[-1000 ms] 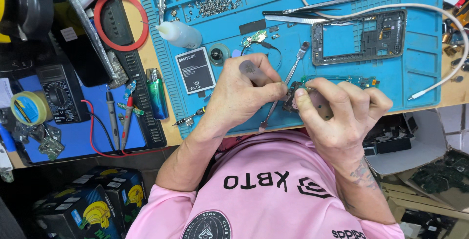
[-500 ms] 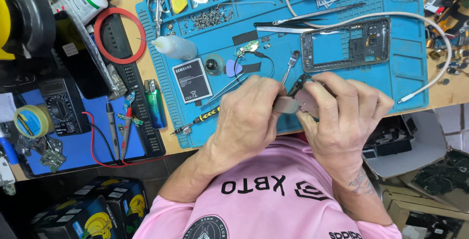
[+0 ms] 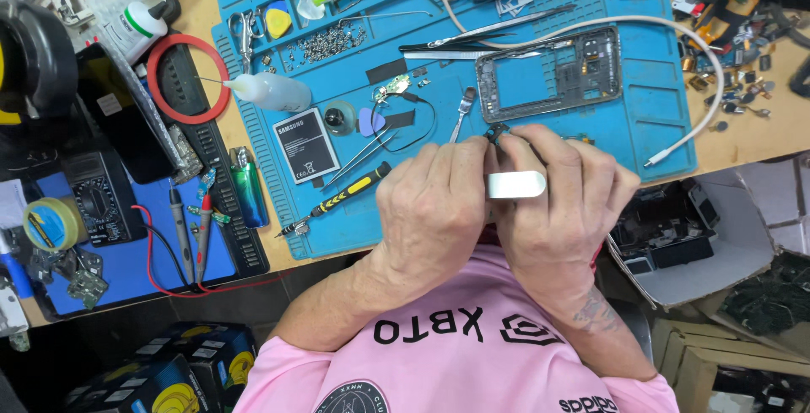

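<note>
Blue mat on table: left hand and right hand pressed together at centre, both pinching small dark part; flat white tool clamped between them. Phone frame at 12 o'clock, screwdriver at 9.

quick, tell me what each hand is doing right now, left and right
Left hand: closed, fingers curled against the flat silver metal tool.
Right hand: closed, gripping the same tool; a small dark part shows just above the fingertips.
</note>
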